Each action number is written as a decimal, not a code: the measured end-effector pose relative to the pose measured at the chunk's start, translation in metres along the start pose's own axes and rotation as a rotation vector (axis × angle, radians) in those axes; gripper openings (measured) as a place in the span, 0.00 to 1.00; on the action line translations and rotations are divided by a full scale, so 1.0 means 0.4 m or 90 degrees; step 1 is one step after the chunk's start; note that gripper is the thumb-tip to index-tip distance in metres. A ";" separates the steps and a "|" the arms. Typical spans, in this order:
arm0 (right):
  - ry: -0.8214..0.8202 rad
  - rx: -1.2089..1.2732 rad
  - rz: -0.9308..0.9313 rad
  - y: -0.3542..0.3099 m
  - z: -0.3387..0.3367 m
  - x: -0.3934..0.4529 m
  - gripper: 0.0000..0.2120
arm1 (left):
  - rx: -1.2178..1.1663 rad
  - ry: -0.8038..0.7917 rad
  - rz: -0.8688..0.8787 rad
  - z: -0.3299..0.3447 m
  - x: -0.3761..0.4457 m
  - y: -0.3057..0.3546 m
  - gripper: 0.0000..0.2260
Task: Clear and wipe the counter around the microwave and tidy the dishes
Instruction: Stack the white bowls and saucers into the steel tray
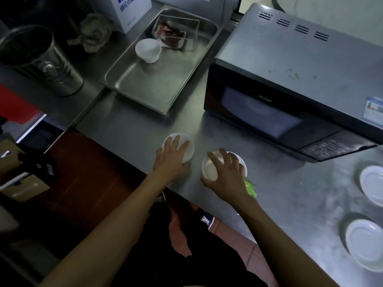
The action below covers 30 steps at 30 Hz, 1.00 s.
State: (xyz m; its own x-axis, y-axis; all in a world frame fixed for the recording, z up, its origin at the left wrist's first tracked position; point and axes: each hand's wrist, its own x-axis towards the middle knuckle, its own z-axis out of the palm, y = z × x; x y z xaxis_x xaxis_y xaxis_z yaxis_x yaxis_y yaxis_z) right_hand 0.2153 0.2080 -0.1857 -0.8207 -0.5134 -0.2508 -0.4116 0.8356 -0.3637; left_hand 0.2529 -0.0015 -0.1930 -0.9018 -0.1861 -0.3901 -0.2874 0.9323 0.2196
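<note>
Microwave (290,79) stands at the counter's (134,129) back right, the tray (132,79) to its left. Two bowls (187,146) sit side by side near the front edge, one under each hand. Left hand (172,158) lies spread and flat over its bowl; right hand (226,172) claws its bowl's rim.

The scene is looking dim and slightly soft, with light coming in from beyond the right hand (224,172) and glaring off the steel counter (290,204) there. Left of the left hand (171,157), everything is sinking into shadow, and straight lines are bowing at the edges.
</note>
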 end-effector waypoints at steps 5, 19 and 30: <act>0.004 -0.016 0.056 -0.028 0.013 0.035 0.41 | 0.018 -0.013 0.040 0.017 0.060 -0.020 0.40; 0.122 0.002 0.260 -0.170 0.045 0.093 0.42 | 0.056 -0.029 0.211 -0.029 0.175 -0.123 0.43; 0.148 0.041 0.256 -0.171 0.037 0.079 0.42 | 0.105 0.022 0.263 -0.085 0.137 -0.135 0.40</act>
State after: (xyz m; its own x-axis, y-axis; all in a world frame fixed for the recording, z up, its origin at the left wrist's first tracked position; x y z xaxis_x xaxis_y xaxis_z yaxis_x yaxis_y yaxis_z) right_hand 0.2234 0.1316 -0.1819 -0.9801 -0.0875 -0.1782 -0.0230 0.9416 -0.3361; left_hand 0.2080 -0.0725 -0.1957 -0.9411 0.2042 -0.2695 0.1514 0.9672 0.2041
